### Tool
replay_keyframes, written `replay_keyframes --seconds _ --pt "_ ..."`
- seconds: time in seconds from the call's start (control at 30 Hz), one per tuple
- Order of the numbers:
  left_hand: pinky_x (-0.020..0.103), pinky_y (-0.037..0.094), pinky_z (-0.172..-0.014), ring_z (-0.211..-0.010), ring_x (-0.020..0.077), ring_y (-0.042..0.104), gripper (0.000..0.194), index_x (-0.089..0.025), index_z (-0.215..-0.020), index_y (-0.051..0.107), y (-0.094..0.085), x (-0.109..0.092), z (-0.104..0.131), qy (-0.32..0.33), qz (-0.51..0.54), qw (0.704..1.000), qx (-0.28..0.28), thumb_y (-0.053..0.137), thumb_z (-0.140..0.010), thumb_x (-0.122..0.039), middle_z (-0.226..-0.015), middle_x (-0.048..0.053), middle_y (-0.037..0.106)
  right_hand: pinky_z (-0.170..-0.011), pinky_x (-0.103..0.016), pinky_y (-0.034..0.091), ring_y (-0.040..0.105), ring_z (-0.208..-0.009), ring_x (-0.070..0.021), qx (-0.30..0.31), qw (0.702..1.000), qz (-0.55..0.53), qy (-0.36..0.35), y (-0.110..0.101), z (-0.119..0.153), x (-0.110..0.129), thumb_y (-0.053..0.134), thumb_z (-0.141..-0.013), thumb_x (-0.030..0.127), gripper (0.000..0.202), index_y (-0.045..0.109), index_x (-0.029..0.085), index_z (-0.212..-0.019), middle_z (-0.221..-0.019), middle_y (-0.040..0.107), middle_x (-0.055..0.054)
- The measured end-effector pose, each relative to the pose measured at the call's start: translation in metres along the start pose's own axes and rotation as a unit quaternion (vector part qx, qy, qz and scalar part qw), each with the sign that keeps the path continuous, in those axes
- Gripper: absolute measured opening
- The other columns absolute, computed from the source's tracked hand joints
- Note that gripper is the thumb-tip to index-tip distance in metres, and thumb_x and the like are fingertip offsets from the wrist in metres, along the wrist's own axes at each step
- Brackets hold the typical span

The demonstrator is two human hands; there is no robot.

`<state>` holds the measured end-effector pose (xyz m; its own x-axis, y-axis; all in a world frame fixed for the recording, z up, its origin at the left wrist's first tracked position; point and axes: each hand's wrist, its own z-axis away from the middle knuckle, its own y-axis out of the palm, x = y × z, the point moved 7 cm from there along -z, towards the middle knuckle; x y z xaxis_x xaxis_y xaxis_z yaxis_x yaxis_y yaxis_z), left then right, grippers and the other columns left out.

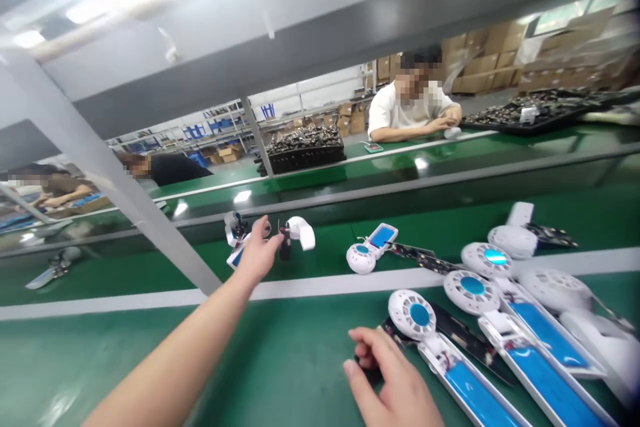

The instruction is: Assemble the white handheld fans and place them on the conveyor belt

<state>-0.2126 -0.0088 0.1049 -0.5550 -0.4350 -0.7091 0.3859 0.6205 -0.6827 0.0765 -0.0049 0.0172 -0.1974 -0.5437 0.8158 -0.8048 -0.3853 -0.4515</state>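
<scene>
My left hand (pixel 257 253) stretches across to the far green belt, its fingers apart over loose fan parts. Just left of it lies a white fan housing (pixel 234 233) with dark parts showing. To its right is another curved white housing (pixel 303 232) with a dark piece (pixel 285 243) by my fingertips; I cannot tell whether they touch. My right hand (pixel 387 373) is low in the view, fingers curled around something black, mostly hidden. Close to that hand lies a white handheld fan half (pixel 413 313) with a blue disc, and a long white handle shell (pixel 475 383) with blue inside.
More fan housings (pixel 473 290) and black circuit strips (pixel 465 340) crowd the right side. One fan piece (pixel 363 257) lies on the far belt. A grey post (pixel 135 193) slants up at left, beneath an overhead beam (pixel 300 20). Across the line sits a co-worker (pixel 400 110).
</scene>
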Motion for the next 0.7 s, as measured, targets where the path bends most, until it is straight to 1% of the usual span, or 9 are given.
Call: replay_keyframes --seconds 0.03,0.1,0.17,0.3,0.43,0.5,0.57,0.63,0.7 --pt "0.045 0.044 -0.103 -0.128 0.0269 0.051 0.051 -0.020 -0.141 0.043 -0.013 0.009 -0.017 -0.022 -0.032 0.999 -0.025 0.059 -0.093 -0.029 -0.147 0.011 0.046 -0.067 -0.024 0.057 0.067 -0.073 -0.0167 0.012 1.000 0.003 -0.011 0.004 0.000 -0.001 0.058 -0.085 0.024 0.022 0.061 0.023 -0.107 -0.087 0.067 -0.003" --pt "0.053 0.044 -0.102 -0.125 0.0297 0.051 0.049 -0.019 -0.136 0.048 -0.035 0.031 -0.036 -0.080 -0.092 0.991 -0.056 0.063 -0.091 -0.031 -0.144 0.012 0.047 -0.066 -0.023 0.057 0.067 -0.070 -0.0159 0.033 0.999 0.012 -0.025 0.010 0.001 -0.003 0.059 -0.083 0.020 0.023 0.061 0.024 -0.105 -0.087 0.067 -0.002" --pt "0.052 0.048 -0.097 -0.118 0.0278 0.056 0.041 -0.018 -0.130 0.054 -0.049 0.053 -0.042 -0.134 -0.138 0.980 -0.058 0.063 -0.092 -0.032 -0.136 0.010 0.053 -0.065 -0.023 0.056 0.066 -0.068 -0.0152 0.054 0.998 0.025 -0.028 0.016 0.000 -0.002 0.059 -0.081 0.017 0.025 0.062 0.024 -0.104 -0.088 0.066 -0.002" --pt "0.045 0.053 -0.090 -0.109 0.0241 0.062 0.035 -0.017 -0.124 0.058 -0.050 0.076 -0.045 -0.182 -0.178 0.967 -0.020 0.062 -0.093 -0.032 -0.126 0.009 0.060 -0.063 -0.022 0.054 0.065 -0.066 -0.0139 0.095 0.994 0.043 -0.021 0.021 -0.002 0.002 0.058 -0.079 0.014 0.024 0.062 0.023 -0.101 -0.086 0.065 -0.001" --pt "0.042 0.055 -0.087 -0.104 0.0223 0.064 0.033 -0.017 -0.122 0.058 -0.043 0.070 -0.042 -0.193 -0.145 0.970 0.019 0.061 -0.093 -0.033 -0.122 0.009 0.061 -0.063 -0.021 0.052 0.065 -0.068 -0.0137 0.106 0.993 0.045 -0.024 0.020 -0.001 0.006 0.056 -0.078 0.013 0.022 0.063 0.023 -0.096 -0.084 0.065 0.000" --pt "0.040 0.056 -0.082 -0.096 0.0201 0.066 0.032 -0.016 -0.121 0.059 -0.043 0.061 -0.028 -0.189 -0.106 0.975 0.042 0.060 -0.094 -0.034 -0.117 0.008 0.064 -0.062 -0.021 0.051 0.065 -0.067 -0.0139 0.095 0.995 0.038 -0.014 0.016 -0.001 0.005 0.055 -0.079 0.014 0.020 0.064 0.023 -0.094 -0.084 0.065 0.000" --pt "0.036 0.056 -0.077 -0.089 0.0201 0.067 0.033 -0.015 -0.116 0.062 -0.042 0.051 -0.001 -0.174 -0.064 0.980 0.071 0.062 -0.092 -0.037 -0.106 0.007 0.068 -0.061 -0.022 0.050 0.064 -0.066 -0.0143 0.082 0.996 0.030 0.007 0.012 -0.002 0.004 0.053 -0.082 0.017 0.016 0.065 0.022 -0.091 -0.082 0.065 -0.001" --pt "0.033 0.055 -0.075 -0.086 0.0224 0.069 0.033 -0.015 -0.109 0.067 -0.037 0.042 0.038 -0.153 -0.023 0.982 0.111 0.065 -0.086 -0.039 -0.095 0.006 0.072 -0.059 -0.023 0.049 0.064 -0.064 -0.0149 0.075 0.997 0.019 0.033 0.008 -0.003 0.003 0.052 -0.086 0.021 0.015 0.066 0.022 -0.090 -0.080 0.066 -0.001" --pt "0.030 0.054 -0.076 -0.088 0.0234 0.070 0.035 -0.016 -0.108 0.069 -0.022 0.036 0.084 -0.141 0.039 0.975 0.167 0.066 -0.083 -0.039 -0.096 0.005 0.075 -0.060 -0.025 0.049 0.065 -0.064 -0.0161 0.073 0.995 -0.003 0.067 0.005 -0.004 0.003 0.051 -0.089 0.027 0.018 0.069 0.023 -0.093 -0.080 0.068 -0.002"
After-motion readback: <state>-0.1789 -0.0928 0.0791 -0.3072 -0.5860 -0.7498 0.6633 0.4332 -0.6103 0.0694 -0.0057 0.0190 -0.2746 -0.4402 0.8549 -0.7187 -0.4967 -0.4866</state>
